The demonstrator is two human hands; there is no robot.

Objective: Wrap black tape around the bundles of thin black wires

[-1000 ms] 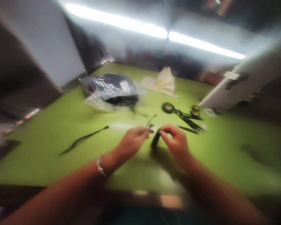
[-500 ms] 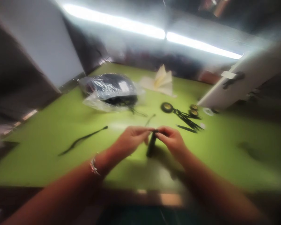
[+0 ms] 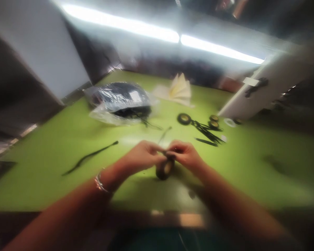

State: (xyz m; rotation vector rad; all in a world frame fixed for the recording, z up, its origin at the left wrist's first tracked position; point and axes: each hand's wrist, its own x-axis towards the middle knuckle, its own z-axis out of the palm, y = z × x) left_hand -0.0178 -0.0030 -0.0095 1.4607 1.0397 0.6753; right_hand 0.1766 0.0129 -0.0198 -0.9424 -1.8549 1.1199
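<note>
We face two white tube lights [image 3: 120,23], their glare spreading in a haze. The green tabletop [image 3: 42,150] is brightly lit; the plastic bag [image 3: 116,99] glints. We see soft shadow beneath the slightly blurred left hand [image 3: 141,154] and right hand [image 3: 185,154], and dim, stretched, smeared edges.

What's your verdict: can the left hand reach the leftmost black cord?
Probably yes: only green tabletop shows between the left hand and the black cord, though that hand seems occupied at the black roll.
</note>
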